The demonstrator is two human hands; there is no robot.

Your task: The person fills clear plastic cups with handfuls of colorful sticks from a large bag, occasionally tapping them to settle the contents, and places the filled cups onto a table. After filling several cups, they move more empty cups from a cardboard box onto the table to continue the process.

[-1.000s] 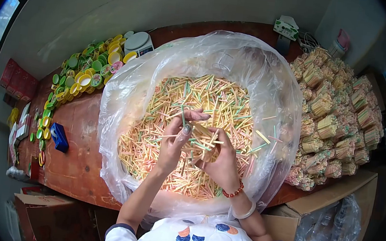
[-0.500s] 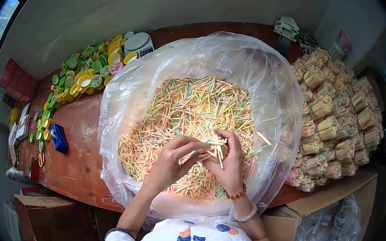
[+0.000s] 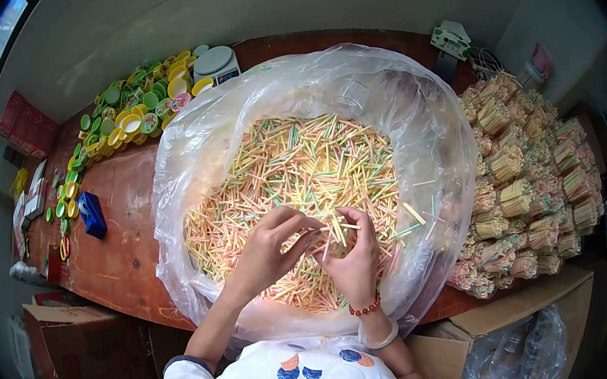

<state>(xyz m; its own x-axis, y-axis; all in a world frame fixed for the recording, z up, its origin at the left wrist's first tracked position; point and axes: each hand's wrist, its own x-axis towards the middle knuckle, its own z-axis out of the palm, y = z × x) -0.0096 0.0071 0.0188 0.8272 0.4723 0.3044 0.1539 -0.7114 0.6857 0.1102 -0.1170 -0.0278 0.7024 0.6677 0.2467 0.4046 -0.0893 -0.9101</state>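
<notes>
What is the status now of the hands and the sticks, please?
Left hand and right hand together over plastic bag, closed on a bunch of coloured sticks. Loose sticks fill bag. Nothing in the way.

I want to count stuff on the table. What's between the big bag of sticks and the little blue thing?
Only bare brown table lies between the plastic bag and the blue thing, as the head view shows.

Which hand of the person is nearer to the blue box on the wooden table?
Left. The left hand is inside the plastic bag on the side facing the blue box; the right hand is farther, beyond the left hand.
</notes>
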